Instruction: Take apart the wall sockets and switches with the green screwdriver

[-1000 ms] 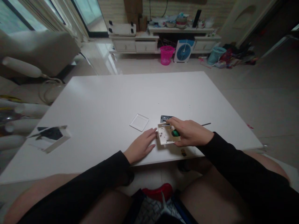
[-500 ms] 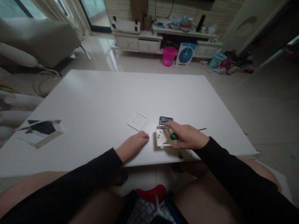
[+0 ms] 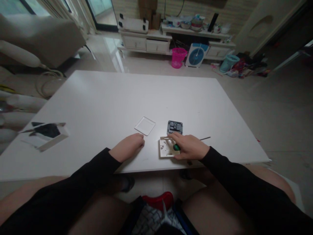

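My right hand [image 3: 192, 147] grips a shallow white square box [image 3: 164, 150] by its right side, open face up, low over the table. In the same hand lies a screwdriver [image 3: 176, 147]; its green handle end shows over the box and the shaft sticks out to the right. My left hand [image 3: 132, 145] is closed, knuckles up, on the table left of the box; whatever its fingers hold is hidden. Just beyond it lies a thin white square frame [image 3: 144, 126]. A dark grey square plate with cut-outs [image 3: 175, 126] lies behind the box. A small dark part [image 3: 189, 163] sits by the near edge.
On the left of the white table [image 3: 117, 98] stands an open white box [image 3: 52, 138] with black contents. Across the floor are a pink basket [image 3: 178, 58], a blue and white fan [image 3: 197, 55] and a low white cabinet [image 3: 135, 43]. A red stool edge [image 3: 158, 199] shows below.
My left hand has moved left, away from the box, and the small thing at its fingertips is no longer visible. My right hand has lowered the box and shifted it slightly left.
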A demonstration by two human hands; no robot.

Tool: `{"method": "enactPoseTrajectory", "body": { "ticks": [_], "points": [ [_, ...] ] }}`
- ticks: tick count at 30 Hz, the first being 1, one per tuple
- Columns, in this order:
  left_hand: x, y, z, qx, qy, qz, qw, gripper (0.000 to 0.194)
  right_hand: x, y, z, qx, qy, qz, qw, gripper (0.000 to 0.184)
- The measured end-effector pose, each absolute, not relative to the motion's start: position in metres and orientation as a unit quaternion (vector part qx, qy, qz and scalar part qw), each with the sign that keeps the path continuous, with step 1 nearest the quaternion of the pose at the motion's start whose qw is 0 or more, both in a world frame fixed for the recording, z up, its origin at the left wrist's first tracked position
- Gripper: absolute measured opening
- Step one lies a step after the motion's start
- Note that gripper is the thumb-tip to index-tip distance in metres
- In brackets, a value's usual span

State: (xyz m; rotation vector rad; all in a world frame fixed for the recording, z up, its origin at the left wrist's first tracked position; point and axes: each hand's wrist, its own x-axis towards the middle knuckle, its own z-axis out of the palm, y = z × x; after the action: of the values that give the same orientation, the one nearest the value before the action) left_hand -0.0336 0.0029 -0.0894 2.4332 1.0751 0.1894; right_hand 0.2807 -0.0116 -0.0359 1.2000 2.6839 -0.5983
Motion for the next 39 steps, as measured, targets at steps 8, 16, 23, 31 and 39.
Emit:
{"method": "enactPoseTrajectory", "body": {
  "ticks": [8,16,23,31,39],
  "points": [
    [-0.036,0.012,-0.084,0.88,0.432,-0.006,0.197,0.02,0.264,-0.02,-0.032,0.42,0.887,-0.176,0.076,0.086],
    [-0.033,0.004,-0.067,0.877,0.449,-0.017,0.173,0.015,0.287,-0.008,-0.022,0.373,0.91,-0.165,0.076,0.045],
    [-0.026,0.003,-0.06,0.885,0.436,0.022,0.164,0.014,0.28,-0.012,-0.036,0.36,0.91,-0.173,0.113,0.031],
    [-0.018,-0.004,-0.059,0.871,0.447,0.112,0.169,0.014,0.262,-0.03,-0.047,0.374,0.907,-0.159,0.108,0.017],
    [-0.007,-0.016,-0.069,0.919,0.301,0.125,0.22,0.037,0.272,-0.02,-0.032,0.393,0.897,-0.203,0.014,0.007]
  ]
}}
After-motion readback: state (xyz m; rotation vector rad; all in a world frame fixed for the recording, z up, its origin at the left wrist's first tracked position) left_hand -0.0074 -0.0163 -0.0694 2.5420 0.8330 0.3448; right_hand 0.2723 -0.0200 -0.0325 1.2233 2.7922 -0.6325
